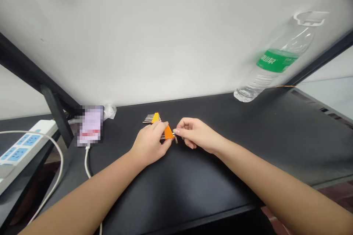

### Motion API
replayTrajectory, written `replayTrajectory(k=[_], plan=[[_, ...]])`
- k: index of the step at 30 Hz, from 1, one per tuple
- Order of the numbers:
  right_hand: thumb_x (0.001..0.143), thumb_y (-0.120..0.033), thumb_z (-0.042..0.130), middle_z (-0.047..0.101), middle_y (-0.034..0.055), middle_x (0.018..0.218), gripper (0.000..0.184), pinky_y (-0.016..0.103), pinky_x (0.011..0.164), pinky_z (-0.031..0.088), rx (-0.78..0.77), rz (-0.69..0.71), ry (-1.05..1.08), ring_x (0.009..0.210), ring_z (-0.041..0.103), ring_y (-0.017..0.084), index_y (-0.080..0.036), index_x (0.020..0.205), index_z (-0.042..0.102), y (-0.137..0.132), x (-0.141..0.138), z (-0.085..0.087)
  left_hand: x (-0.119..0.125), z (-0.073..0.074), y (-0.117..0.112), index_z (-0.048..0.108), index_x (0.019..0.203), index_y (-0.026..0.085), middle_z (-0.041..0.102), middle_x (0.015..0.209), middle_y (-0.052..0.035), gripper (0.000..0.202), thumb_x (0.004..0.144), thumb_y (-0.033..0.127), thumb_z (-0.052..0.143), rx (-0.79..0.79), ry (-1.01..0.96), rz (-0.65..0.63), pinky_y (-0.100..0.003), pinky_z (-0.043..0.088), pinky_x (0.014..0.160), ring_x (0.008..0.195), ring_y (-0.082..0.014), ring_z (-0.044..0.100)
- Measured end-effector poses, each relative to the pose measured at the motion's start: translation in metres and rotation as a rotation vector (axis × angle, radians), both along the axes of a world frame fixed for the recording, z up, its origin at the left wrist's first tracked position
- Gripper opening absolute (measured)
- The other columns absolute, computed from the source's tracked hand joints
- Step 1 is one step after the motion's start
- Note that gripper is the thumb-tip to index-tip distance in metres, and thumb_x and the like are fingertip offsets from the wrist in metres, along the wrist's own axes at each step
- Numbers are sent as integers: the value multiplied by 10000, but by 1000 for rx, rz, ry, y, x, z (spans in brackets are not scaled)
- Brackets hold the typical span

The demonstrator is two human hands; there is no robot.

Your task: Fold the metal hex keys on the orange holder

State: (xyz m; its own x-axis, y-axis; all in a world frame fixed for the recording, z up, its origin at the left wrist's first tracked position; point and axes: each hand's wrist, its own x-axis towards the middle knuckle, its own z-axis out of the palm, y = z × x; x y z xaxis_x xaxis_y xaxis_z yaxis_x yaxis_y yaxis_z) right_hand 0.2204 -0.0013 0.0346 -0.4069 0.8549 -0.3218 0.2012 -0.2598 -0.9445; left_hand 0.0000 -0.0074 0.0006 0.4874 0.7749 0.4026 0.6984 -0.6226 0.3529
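1. The left hand is closed around the hex key set, its fingers pressed over the orange holder. The right hand pinches the near end of the set between thumb and forefinger, right beside the second orange piece. Exactly which key those fingertips hold is too small to tell.
2. The set sits just above the black desk, near its middle, between both hands, with its steel keys fanned toward the far left.
3. Far left on the desk lies a pixelated device with a white cable running nearward, beside crumpled clear plastic.
4. Further left is a white power strip with blue sockets.
5. Far right, a clear water bottle with a green label tilts against the white wall.
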Motion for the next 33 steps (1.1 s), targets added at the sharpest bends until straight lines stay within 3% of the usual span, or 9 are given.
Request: replayTrajectory(k=[4,8,12,18,21,26,29,33], plan=[[904,-479,724,595,-20,618,337,201,416,398,-17,-67,-3,444,493,86,-164,909,605,-1,2,7,-1,0,1,540,1229,210,726,1065,-60,380,880,305,657,-48,-26,87,-311,556,684,854,-211,722],[897,-445,730,606,-14,607,311,201,422,419,-20,-86,45,444,512,89,-149,895,634,-5,-4,5,1,1,-2,538,1249,207,728,1055,-66,370,910,326,628,-33,-5,90,-332,561,716,879,-225,720],[907,-456,707,584,-27,543,311,198,419,420,27,-31,-26,422,506,94,-153,913,639,-9,-11,-2,2,0,-4,566,1224,213,733,1061,-69,320,929,334,602,-32,32,58,-359,564,755,914,-242,715],[914,-496,687,654,-7,724,327,233,463,483,111,90,-165,497,580,114,-178,969,635,-9,-10,-2,1,0,-1,595,1259,235,745,1107,-42,415,866,334,682,-144,-50,111,-344,591,802,940,-228,734],[964,-492,620,669,-2,759,312,238,529,481,232,131,-259,545,595,114,-187,1010,672,-7,-4,5,0,-1,2,606,1260,237,742,1168,-34,414,869,348,685,-198,-105,109,-330,601,843,1009,-224,734],[946,-283,623,672,33,887,140,260,720,444,685,223,-659,775,603,140,-179,892,700,8,26,18,-1,-2,5,600,1305,239,726,1227,-35,451,877,352,685,-242,-126,95,-330,601,894,1069,-225,723],[902,-209,624,641,39,924,86,265,706,417,716,365,-831,757,579,139,-184,888,705,16,42,17,-1,-1,4,597,1314,243,722,1228,-40,459,871,323,681,-250,-100,76,-328,603,879,1045,-221,726],[868,-164,592,623,33,901,94,269,640,368,721,474,-942,707,553,137,-190,825,671,12,41,11,0,2,4,603,1305,247,727,1182,-36,450,869,328,682,-257,-79,87,-319,604,833,1017,-220,727]])
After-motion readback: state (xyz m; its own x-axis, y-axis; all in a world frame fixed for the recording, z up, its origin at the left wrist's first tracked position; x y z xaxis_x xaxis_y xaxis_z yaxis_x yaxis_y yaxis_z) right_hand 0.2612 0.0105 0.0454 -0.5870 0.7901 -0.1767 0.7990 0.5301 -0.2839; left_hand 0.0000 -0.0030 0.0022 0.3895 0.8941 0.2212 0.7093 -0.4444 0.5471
